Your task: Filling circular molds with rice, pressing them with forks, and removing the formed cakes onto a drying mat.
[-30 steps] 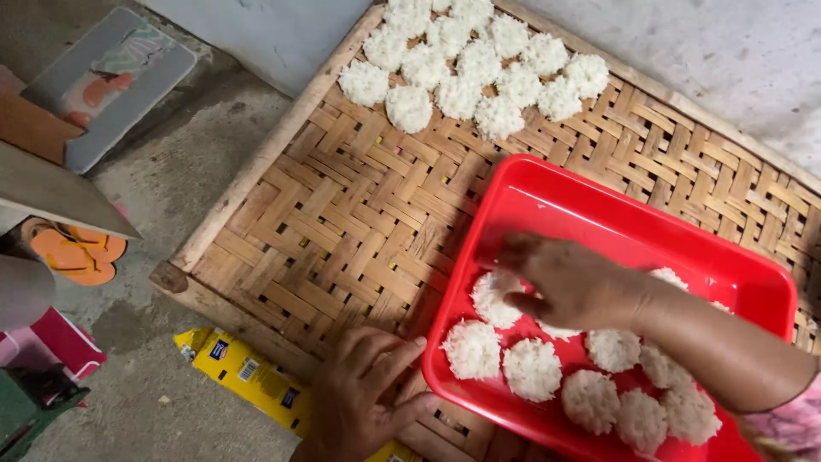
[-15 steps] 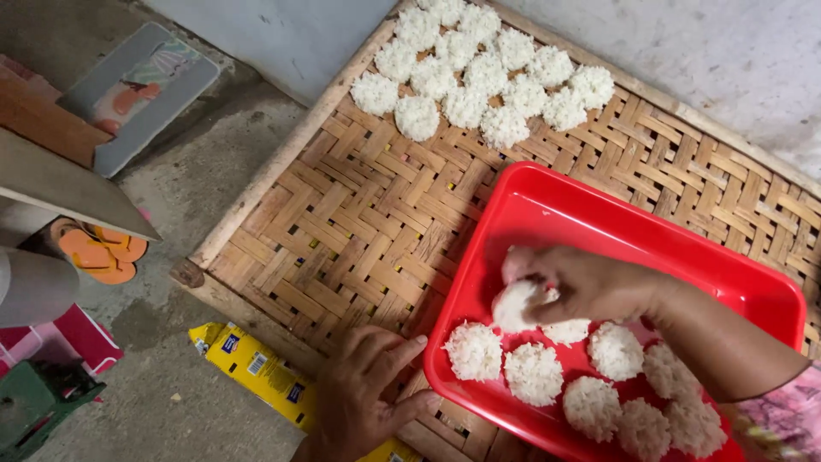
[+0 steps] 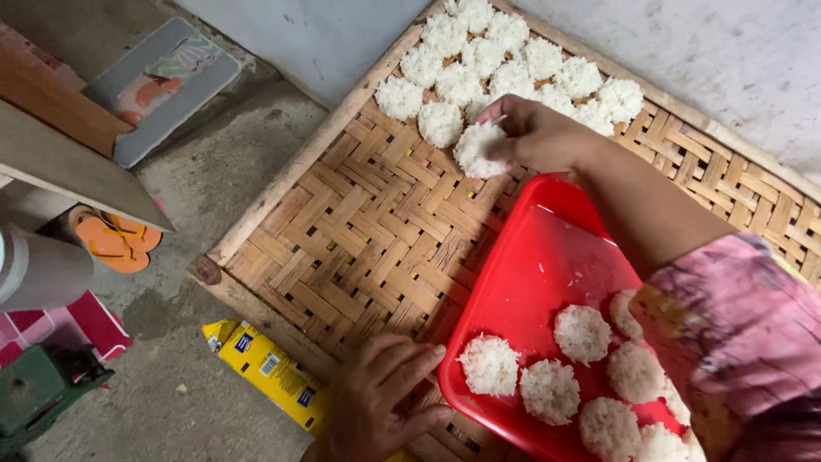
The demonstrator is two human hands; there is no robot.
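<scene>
The right hand (image 3: 539,133) holds a white rice cake (image 3: 479,151), fingers pinched around its far edge, just over the woven bamboo tray (image 3: 342,222) at the near edge of the cluster of rice cakes (image 3: 505,64) already laid there. The bare weave lies directly below and toward the person. The left hand (image 3: 380,411) rests flat, fingers spread and holding nothing, on the bamboo tray's near rim beside the red plastic tray (image 3: 530,274), which holds more cakes.

- White rice cake (image 3: 479,150): round, flat, rough-grained, pinched in the right hand's fingers just over the woven bamboo tray (image 3: 359,231), beside the laid-out row.
- Red plastic tray (image 3: 530,274): shallow, tilted, holding similar cakes.
</scene>
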